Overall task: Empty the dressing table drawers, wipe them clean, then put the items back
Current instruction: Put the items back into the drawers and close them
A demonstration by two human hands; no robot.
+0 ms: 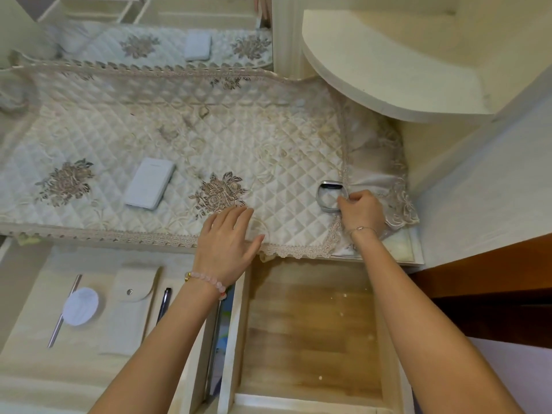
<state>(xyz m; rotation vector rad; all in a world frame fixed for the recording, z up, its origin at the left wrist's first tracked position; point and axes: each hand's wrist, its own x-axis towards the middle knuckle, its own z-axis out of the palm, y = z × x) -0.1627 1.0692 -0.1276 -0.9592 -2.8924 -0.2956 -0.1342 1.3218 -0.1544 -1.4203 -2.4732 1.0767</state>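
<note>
While both drawers of the cream dressing table stand pulled out, the right hand curls its fingers and pinches the lower rim of a silver-grey oval band with a darker flat face. That band stands on edge on the quilted cream table cover with lace trim and brown embroidered flowers, near the cover's right end and across a lace seam. The left hand lies open, fingers straight and spread, resting on the cover's front edge and holding nothing. A flat white rectangular case sits further left on the cover.

Below, the right drawer shows a brown wood-grain floor dotted with pale specks. The left drawer holds a round white cotton pad lying over a thin metal rod, a cream fabric pouch with a snap button and a dark pen beside the pouch.
</note>
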